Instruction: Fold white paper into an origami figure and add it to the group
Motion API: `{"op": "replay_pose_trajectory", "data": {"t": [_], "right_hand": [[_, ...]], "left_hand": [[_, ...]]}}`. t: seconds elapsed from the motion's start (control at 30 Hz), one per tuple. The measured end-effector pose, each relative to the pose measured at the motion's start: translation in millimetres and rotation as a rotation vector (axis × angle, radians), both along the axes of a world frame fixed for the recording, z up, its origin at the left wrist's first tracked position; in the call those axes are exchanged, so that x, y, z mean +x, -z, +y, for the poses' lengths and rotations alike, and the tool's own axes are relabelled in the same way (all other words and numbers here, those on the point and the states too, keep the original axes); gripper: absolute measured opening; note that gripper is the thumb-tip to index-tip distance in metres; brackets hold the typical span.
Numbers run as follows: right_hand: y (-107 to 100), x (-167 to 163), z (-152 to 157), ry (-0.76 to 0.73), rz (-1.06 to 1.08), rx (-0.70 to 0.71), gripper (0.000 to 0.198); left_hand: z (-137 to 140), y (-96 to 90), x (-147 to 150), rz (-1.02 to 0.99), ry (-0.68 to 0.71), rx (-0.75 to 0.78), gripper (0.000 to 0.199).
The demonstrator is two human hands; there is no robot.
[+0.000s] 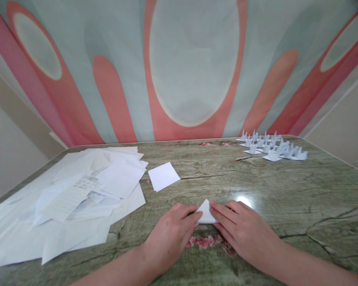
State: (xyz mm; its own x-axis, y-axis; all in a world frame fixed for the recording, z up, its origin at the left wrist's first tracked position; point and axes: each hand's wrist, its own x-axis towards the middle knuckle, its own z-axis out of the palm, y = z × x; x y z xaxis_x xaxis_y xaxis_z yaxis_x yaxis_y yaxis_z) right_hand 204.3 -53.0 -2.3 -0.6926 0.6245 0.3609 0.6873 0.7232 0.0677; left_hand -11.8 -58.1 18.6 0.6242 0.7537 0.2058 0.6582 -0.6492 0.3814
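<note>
Between my two hands, near the front middle of the table, is a small folded white paper (207,213) with a triangular shape, its point away from me. My left hand (173,227) grips its left corner, fingers pressed together on the paper. On the opposite side my right hand (241,226) holds the right edge, with fingertips lying over the paper and the thumb below. Fingers cover both side corners of the folded paper. A square of white paper (164,176) lies a little beyond my left hand.
A large loose heap of white sheets (77,190), some printed, spreads over the table's left side. Several folded paper cranes (268,146) stand grouped at the back right. The wood-patterned table (286,190) meets a patterned backdrop (193,59) at its far edge.
</note>
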Motion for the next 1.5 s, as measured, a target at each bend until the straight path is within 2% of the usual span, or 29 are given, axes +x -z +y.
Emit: {"op": "replay_pose_trajectory", "data": {"t": [0.4,0.63,0.77,1.2,1.5], "right_hand": [[3.3,2.0,0.7,0.044,0.024,-0.058,0.028],[3.1,-0.2,1.4,0.036,0.06,-0.019,0.025],[1.5,-0.7,0.8,0.029,0.076,-0.015,0.025],[4.7,2.5,5.4,0.039,0.073,-0.049,0.025],[1.8,2.2,4.4,0.027,0.055,-0.062,0.028]], "left_hand": [[1.9,1.5,-0.9,-0.048,0.014,0.027,0.028],[1.8,-0.6,-0.5,-0.034,0.003,0.055,0.026],[0.2,3.7,-2.8,-0.067,-0.015,0.022,0.028],[-0.5,3.6,-3.7,-0.048,-0.006,0.025,0.027],[-2.9,2.4,-4.1,0.067,0.004,0.148,0.026]]}}
